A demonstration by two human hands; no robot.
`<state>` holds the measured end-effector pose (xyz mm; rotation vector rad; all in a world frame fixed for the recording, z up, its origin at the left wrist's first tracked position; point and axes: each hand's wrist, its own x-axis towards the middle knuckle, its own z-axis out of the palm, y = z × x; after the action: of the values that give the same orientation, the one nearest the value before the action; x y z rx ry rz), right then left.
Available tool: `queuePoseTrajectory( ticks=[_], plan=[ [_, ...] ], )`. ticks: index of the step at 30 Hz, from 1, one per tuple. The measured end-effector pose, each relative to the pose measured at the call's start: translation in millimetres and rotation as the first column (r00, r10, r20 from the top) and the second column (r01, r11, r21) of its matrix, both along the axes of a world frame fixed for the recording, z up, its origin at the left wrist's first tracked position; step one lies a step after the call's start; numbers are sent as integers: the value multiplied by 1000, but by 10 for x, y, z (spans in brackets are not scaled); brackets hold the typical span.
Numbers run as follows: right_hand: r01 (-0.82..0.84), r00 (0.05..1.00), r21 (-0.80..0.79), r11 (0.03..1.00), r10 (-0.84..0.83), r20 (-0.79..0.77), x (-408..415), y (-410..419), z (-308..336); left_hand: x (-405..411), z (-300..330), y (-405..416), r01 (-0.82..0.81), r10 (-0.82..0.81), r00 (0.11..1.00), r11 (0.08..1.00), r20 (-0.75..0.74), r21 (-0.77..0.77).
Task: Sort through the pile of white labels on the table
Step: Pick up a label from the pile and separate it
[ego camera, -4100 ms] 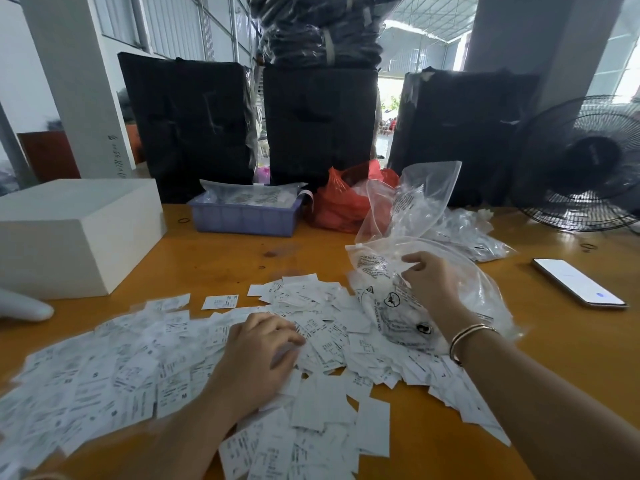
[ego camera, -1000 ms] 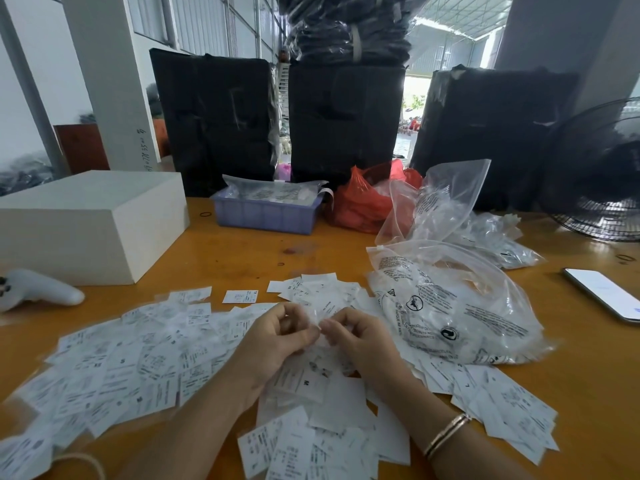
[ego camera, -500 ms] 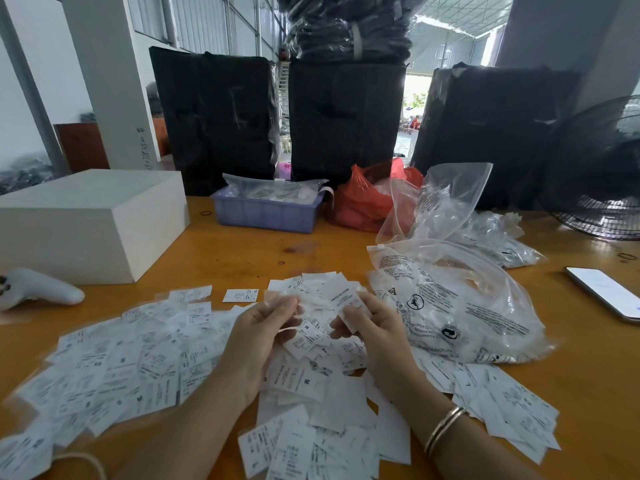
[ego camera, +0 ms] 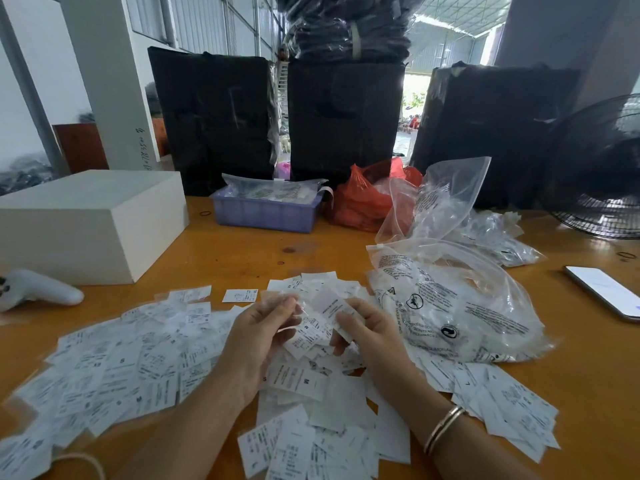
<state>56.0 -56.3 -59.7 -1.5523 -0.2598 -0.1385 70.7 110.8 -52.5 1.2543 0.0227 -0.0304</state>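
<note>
At centre frame the left hand [ego camera: 258,336] and right hand [ego camera: 372,336] are each pinching a few thin printed labels [ego camera: 313,327], lifted just above the white pile [ego camera: 121,368] sprawling across the lower frame of the wooden table [ego camera: 242,252]. The slips are looking feather-light, limp and slippery, likely best pinched by an edge.
</note>
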Motion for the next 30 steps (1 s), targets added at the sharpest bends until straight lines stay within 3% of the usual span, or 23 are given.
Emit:
queuePoseTrajectory(
  ticks=[7,16,22,24,30],
  plan=[
    [55,998,-23,998,-55,5,-2,7,2,-3,15,-1,21,-21,1000,1000,-5,-14],
    [-61,995,-110,992,51,-84,-9,27,-22,14,-6,28,58,-57,998,997,-24,43],
    [-110,994,-265,958,105,-34,-38,62,-3,-49,0,24,111,-123,992,950,22,291],
    [-92,996,-240,966,88,-29,-39,60,-2,-58,-7,2,119,-138,990,932,30,343],
    [-30,997,-139,990,20,-69,-29,33,11,-14,-25,7,61,-54,998,968,-34,242]
  ],
)
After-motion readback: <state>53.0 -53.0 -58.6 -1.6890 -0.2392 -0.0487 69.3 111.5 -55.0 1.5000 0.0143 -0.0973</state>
